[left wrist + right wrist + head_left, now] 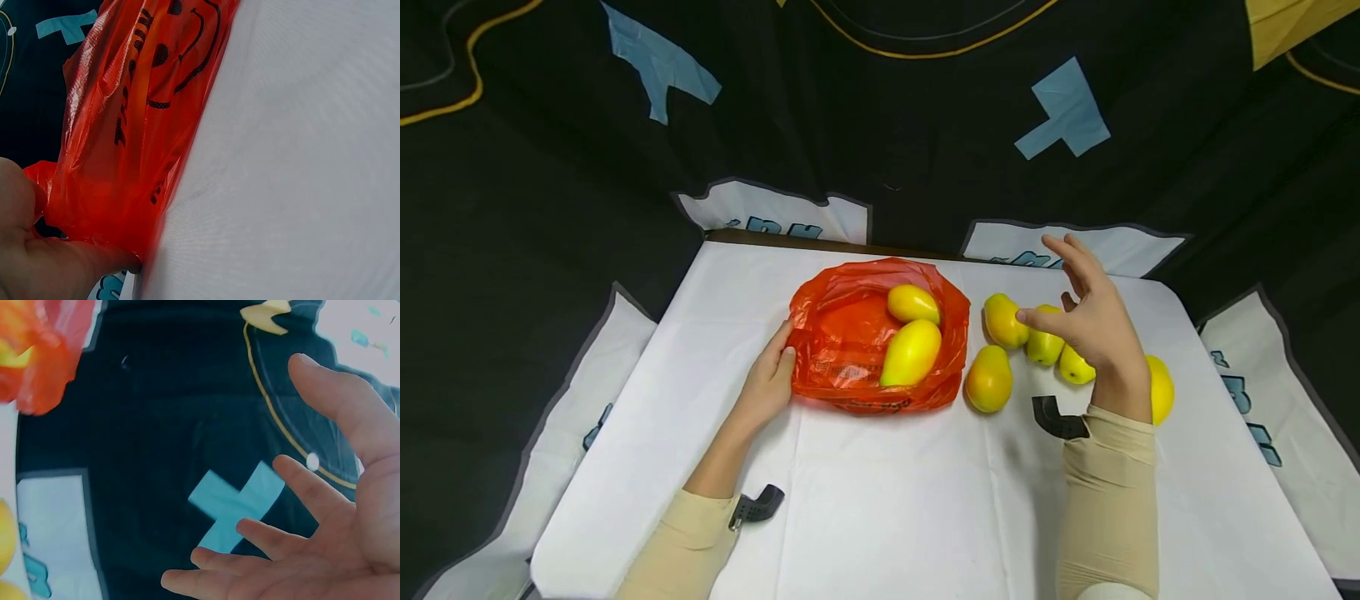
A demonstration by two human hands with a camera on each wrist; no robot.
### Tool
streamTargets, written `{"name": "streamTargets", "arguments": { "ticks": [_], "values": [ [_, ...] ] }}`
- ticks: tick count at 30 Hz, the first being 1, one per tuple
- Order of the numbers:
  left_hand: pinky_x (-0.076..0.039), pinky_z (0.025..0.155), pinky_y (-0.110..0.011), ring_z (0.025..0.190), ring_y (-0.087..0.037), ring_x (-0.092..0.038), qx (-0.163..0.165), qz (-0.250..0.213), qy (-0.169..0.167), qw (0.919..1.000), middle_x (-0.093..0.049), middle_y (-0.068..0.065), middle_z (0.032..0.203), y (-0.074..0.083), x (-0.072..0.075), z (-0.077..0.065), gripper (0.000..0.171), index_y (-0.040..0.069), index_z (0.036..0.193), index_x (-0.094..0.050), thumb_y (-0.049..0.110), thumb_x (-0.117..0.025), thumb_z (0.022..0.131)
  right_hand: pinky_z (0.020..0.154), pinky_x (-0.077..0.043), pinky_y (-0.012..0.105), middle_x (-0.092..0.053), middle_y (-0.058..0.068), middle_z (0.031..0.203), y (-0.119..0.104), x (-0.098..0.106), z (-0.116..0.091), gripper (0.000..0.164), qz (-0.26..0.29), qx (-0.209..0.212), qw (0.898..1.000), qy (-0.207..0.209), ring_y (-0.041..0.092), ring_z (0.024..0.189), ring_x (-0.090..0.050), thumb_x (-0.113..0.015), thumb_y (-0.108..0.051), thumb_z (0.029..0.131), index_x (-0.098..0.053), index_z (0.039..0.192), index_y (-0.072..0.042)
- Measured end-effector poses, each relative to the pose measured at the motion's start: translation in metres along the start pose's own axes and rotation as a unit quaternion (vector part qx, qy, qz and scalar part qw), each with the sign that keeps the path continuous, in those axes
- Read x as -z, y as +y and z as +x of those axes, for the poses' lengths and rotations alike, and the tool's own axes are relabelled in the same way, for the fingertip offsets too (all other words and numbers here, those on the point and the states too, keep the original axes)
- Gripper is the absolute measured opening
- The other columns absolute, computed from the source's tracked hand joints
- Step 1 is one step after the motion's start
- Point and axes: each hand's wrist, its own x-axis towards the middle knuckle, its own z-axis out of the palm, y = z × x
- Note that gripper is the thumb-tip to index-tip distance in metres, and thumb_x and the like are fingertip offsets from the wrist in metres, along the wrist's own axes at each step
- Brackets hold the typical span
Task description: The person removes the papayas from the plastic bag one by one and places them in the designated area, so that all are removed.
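Note:
A red plastic bag [842,333] lies on the table with its mouth facing up. Two smooth yellow fruits, one egg-shaped [913,303] and one longer and mango-like [912,353], are inside it. My left hand [767,379] pinches the bag's left edge; in the left wrist view the thumb [75,265] presses on the red plastic. Held above the table on the right, my right hand [1092,321] has its fingers spread and holds nothing. Under and beside it are several yellow-green fruits, including one [988,379] close to the bag and another [1004,322] behind.
White cloth covers the table [887,500]. One more yellow fruit [1161,389] shows partly behind my right wrist. Beyond the table's back edge hangs a dark curtain [910,150] with blue and white patches. A black wrist mount [760,506] sticks out from my left sleeve.

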Motion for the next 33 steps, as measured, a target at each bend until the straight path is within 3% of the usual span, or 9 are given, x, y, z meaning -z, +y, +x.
{"name": "streamTargets", "arguments": {
  "ticks": [8,20,28,33],
  "values": [
    [-0.013,0.118,-0.045,0.146,-0.02,-0.013,0.003,-0.005,0.002,1.0,-0.018,-0.003,0.161,0.0,-0.001,-0.002,0.053,0.014,0.157,-0.02,0.019,-0.034,0.106,0.111,-0.027,0.056,-0.013,-0.015,0.159,-0.023,-0.018,0.014,0.091,0.004,0.029,0.999,-0.014,0.028,0.145,-0.021,-0.086,-0.008,0.069,-0.045,0.146,-0.034],
    [-0.013,0.118,-0.043,0.146,-0.017,-0.013,-0.002,-0.005,0.005,1.0,-0.019,-0.001,0.16,-0.003,-0.003,0.0,0.052,0.016,0.156,-0.023,0.02,-0.034,0.106,0.109,-0.032,0.053,-0.017,-0.011,0.159,-0.034,-0.055,0.029,0.087,0.015,0.055,0.997,-0.061,0.027,0.142,-0.028,-0.086,-0.007,0.069,-0.048,0.144,-0.029],
    [-0.013,0.118,-0.044,0.147,-0.019,-0.012,-0.006,-0.003,0.009,0.9999,-0.02,-0.003,0.16,-0.001,-0.003,0.0,0.051,0.015,0.156,-0.024,0.02,-0.034,0.106,0.101,-0.043,0.051,-0.021,-0.003,0.158,-0.044,-0.078,0.033,0.076,0.058,0.007,0.988,-0.146,0.032,0.137,-0.032,-0.084,-0.008,0.073,-0.052,0.141,-0.025],
    [-0.013,0.118,-0.042,0.146,-0.018,-0.013,-0.004,0.001,0.012,0.9999,-0.02,-0.003,0.16,0.0,-0.002,0.001,0.051,0.013,0.156,-0.024,0.019,-0.034,0.106,0.092,-0.051,0.045,-0.036,0.004,0.149,-0.053,-0.094,0.031,0.071,0.055,-0.018,0.975,-0.213,0.031,0.128,-0.043,-0.081,-0.009,0.077,-0.051,0.14,-0.019]
  ]
}}
